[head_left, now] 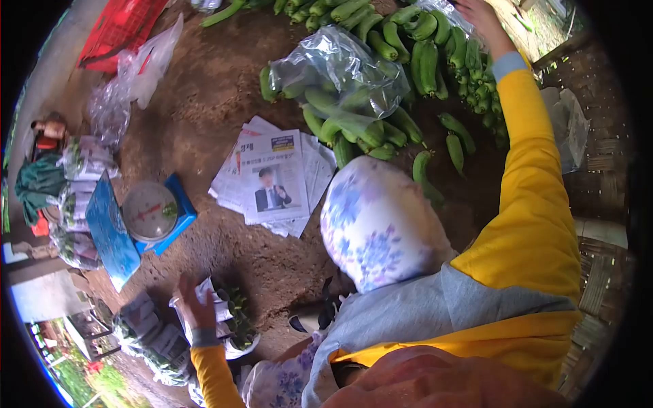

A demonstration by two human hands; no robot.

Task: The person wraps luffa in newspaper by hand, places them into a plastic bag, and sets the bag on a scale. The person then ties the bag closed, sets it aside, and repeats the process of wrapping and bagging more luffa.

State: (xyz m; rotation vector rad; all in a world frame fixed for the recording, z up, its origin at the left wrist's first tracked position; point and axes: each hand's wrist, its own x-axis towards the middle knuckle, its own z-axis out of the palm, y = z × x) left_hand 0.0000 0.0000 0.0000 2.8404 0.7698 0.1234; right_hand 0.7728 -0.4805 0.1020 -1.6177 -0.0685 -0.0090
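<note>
My left hand (196, 307) lies at the edge of a newspaper-wrapped bundle of greens (238, 319), its fingers apart and touching the paper. Dark green leaves or stems show inside the paper. Far out at the upper right, my right hand (481, 22) stretches over the green bananas (427, 64) beside a clear plastic bag (445, 12). Its fingers look extended, though the frame edge cuts off the tips. Another clear plastic bag (340, 71) covers part of the banana pile.
Newspaper sheets (279, 177) lie on the dirt floor before my knee (381, 224). To the left stands a blue dial scale (151, 212). Wrapped bundles (153, 336) sit near my left arm, with more bagged ones (81, 204) beyond the scale. A red crate (122, 34) stands upper left.
</note>
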